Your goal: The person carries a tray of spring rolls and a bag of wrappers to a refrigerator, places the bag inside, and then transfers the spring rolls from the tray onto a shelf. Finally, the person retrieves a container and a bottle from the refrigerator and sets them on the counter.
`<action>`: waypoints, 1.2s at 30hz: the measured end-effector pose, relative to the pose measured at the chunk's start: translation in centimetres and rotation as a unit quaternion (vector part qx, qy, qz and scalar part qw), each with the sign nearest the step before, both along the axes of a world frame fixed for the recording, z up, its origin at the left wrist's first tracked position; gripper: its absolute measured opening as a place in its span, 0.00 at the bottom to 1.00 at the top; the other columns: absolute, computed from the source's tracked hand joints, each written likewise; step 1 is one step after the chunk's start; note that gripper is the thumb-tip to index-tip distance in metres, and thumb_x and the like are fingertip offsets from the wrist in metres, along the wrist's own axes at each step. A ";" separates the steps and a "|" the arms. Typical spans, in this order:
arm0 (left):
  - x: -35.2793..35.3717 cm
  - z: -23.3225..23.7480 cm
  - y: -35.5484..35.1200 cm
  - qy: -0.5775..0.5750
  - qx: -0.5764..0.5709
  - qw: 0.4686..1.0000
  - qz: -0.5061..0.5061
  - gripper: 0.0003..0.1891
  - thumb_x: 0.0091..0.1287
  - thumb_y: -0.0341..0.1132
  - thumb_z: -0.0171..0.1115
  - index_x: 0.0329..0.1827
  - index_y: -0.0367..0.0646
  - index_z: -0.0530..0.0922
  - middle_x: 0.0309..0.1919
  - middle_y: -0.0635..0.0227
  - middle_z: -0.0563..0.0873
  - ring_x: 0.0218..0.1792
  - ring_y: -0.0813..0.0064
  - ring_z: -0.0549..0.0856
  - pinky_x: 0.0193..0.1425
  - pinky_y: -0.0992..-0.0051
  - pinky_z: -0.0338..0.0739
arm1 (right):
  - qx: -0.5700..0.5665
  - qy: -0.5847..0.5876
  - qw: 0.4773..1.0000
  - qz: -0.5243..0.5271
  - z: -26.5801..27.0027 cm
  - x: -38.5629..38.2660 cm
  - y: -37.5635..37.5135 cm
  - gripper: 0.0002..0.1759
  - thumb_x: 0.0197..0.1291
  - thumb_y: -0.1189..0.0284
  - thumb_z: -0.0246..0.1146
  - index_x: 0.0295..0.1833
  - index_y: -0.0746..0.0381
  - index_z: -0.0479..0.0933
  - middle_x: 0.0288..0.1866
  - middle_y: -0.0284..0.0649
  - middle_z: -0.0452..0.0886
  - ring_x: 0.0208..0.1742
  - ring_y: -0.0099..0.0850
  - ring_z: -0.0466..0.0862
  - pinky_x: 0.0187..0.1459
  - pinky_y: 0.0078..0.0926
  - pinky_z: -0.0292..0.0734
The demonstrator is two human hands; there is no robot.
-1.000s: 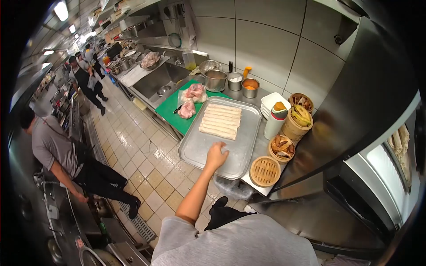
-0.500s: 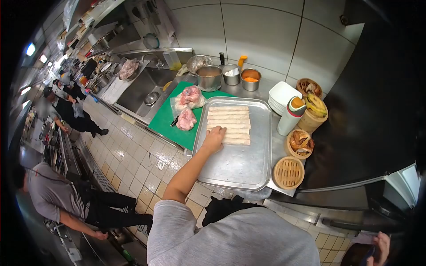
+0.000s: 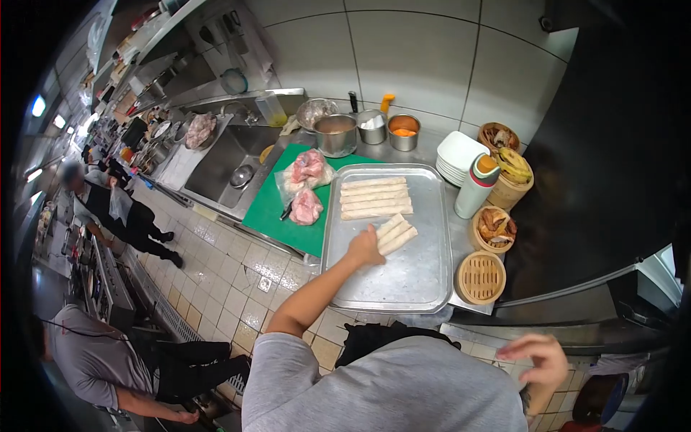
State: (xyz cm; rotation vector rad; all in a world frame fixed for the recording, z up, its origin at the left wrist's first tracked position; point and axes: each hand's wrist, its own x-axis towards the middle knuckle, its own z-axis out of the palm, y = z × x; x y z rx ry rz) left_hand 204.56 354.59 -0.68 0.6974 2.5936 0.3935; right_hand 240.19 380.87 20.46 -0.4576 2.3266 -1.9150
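On a metal tray (image 3: 389, 288), several pale uncooked rolls, like spring rolls (image 3: 374, 198), lie side by side. A smaller group of rolls (image 3: 396, 235) lies apart from them, nearer to me and angled. My left hand (image 3: 366, 247) is closed around the left ends of this smaller group; its fingertips are partly hidden. Off the tray, at the lower right, my right hand (image 3: 536, 358) is raised with its fingers curved and apart, holding nothing.
A green cutting board (image 3: 263, 219) with bagged raw meat (image 3: 307, 169) is left of the tray. Metal pots (image 3: 335, 137) stand behind. Right are white dishes (image 3: 453, 169), a bottle (image 3: 475, 186) and bamboo steamers (image 3: 481, 278). Other people (image 3: 93, 353) stand at the left.
My left hand has drawn a few rolls away from the row, toward me and slightly right, turning them at an angle. My right hand has risen and moved inward from the lower right.
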 end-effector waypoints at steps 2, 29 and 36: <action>0.2 0.4 0.0 -0.062 0.030 0.997 0.030 0.47 0.35 0.48 0.76 0.53 0.24 0.65 0.45 0.38 0.80 0.47 0.49 0.82 0.50 0.65 0.79 | -0.252 -0.067 0.965 0.023 -5.3 -3.5 -1.3 0.25 0.55 0.67 0.68 0.55 0.71 0.76 0.53 0.55 0.78 0.56 0.45 0.79 0.57 0.38 0.75; 17.1 19.3 4.4 0.082 0.456 0.849 -0.254 0.34 0.67 0.25 0.49 0.70 0.21 0.42 0.59 0.35 0.61 0.56 0.40 0.68 0.63 0.57 0.64 | -0.281 0.082 0.875 -0.386 -2.6 -11.3 -8.9 0.22 0.60 0.82 0.60 0.59 0.67 0.65 0.53 0.41 0.78 0.53 0.26 0.79 0.54 0.25 0.75; 24.1 26.0 11.2 0.232 0.551 0.709 -0.374 0.33 0.66 0.26 0.50 0.69 0.17 0.47 0.54 0.32 0.67 0.48 0.46 0.72 0.54 0.55 0.67 | -0.147 0.251 0.853 -0.433 6.9 -0.1 -4.9 0.34 0.55 0.74 0.68 0.65 0.70 0.61 0.54 0.44 0.78 0.55 0.28 0.78 0.55 0.26 0.73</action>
